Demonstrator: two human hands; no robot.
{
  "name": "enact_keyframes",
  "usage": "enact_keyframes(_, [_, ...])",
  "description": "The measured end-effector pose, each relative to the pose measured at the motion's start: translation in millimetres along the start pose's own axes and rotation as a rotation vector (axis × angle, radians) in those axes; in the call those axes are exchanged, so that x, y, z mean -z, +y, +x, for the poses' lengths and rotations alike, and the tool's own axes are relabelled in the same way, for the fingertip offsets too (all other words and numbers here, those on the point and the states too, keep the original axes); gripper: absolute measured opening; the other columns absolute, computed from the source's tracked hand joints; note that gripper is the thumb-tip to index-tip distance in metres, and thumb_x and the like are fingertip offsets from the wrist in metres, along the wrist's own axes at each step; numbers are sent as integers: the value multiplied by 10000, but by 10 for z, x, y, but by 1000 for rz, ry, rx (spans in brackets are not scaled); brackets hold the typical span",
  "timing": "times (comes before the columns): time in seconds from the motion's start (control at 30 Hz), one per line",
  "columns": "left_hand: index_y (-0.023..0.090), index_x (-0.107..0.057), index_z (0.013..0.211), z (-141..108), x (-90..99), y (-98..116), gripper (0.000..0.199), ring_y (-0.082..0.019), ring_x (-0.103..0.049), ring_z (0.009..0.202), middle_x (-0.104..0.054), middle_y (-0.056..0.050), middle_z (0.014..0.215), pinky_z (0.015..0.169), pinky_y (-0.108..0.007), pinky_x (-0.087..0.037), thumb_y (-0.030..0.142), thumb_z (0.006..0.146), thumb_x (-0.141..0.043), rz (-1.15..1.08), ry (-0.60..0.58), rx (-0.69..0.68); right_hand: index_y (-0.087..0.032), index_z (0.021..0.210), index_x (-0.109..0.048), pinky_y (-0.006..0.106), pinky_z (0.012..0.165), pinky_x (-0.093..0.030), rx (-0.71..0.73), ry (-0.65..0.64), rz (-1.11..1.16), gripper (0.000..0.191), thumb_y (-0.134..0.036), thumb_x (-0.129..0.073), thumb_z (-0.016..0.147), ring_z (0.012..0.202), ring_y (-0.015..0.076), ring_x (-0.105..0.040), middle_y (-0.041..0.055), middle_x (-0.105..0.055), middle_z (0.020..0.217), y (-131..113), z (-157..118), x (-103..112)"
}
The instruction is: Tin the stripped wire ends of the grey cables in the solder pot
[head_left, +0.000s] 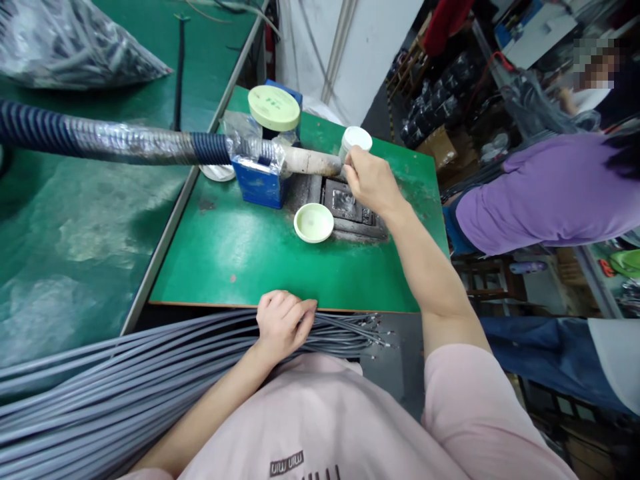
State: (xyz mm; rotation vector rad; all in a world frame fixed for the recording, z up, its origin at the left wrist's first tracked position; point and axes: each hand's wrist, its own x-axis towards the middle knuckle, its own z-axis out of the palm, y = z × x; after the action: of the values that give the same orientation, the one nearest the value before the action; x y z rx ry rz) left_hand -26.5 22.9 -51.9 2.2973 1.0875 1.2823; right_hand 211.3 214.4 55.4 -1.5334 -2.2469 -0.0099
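My left hand (283, 323) rests in a loose fist at the front edge of the green board, over a bundle of grey cables (190, 353) with stripped ends to its right. Nothing shows in its curled fingers. My right hand (373, 179) is over a dark metal solder pot (347, 202) with a shiny patch in its middle. Its fingers are pinched together beside the pale nozzle (313, 162) of a ribbed hose; what they hold, if anything, is hidden. A small pale green dish (313, 223) lies in front of the pot.
The ribbed blue hose (145, 143) crosses from the left over a blue box (259, 183). A pale green lid (274, 107) and a white-lidded jar (357, 139) stand behind. A filled plastic bag (75, 47) lies at upper left. A person in purple (545, 190) is at right.
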Motion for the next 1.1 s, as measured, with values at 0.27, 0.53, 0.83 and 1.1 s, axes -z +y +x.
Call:
enact_keyframes(0.27, [216, -631, 841, -4, -4, -10, 71, -152, -499, 656, -586, 21, 612, 712, -320, -341, 155, 806, -626, 2, 4, -9, -215, 863, -476, 371, 774, -470, -116, -12, -118, 132, -307, -434, 948, 795, 213, -606, 50, -603, 802, -245, -9, 240])
enact_keyframes(0.53, [214, -637, 835, -4, -4, -5, 73, -153, -503, 651, -586, 22, 611, 708, -324, -346, 150, 799, -635, 3, 7, -9, -208, 909, -500, 351, 822, -474, -79, 72, -20, 264, -418, -357, 981, 821, 185, -602, 22, -589, 792, -116, -77, 109])
enact_keyframes(0.83, [213, -636, 833, 1, -12, -4, 76, -153, -506, 650, -583, 23, 605, 703, -322, -344, 149, 793, -646, 1, 23, -13, -196, 920, -515, 380, 847, -469, -76, 12, -45, 266, -415, -374, 975, 826, 203, -602, 29, -584, 788, -55, -116, 123])
enact_keyframes(1.1, [212, -632, 839, 1, -12, 0, 84, -151, -515, 650, -587, 23, 613, 710, -323, -352, 143, 792, -646, -3, 20, -12, -200, 976, -508, 382, 827, -459, 6, -92, -94, 231, -371, -352, 978, 918, 238, -595, 53, -606, 860, -78, -114, 127])
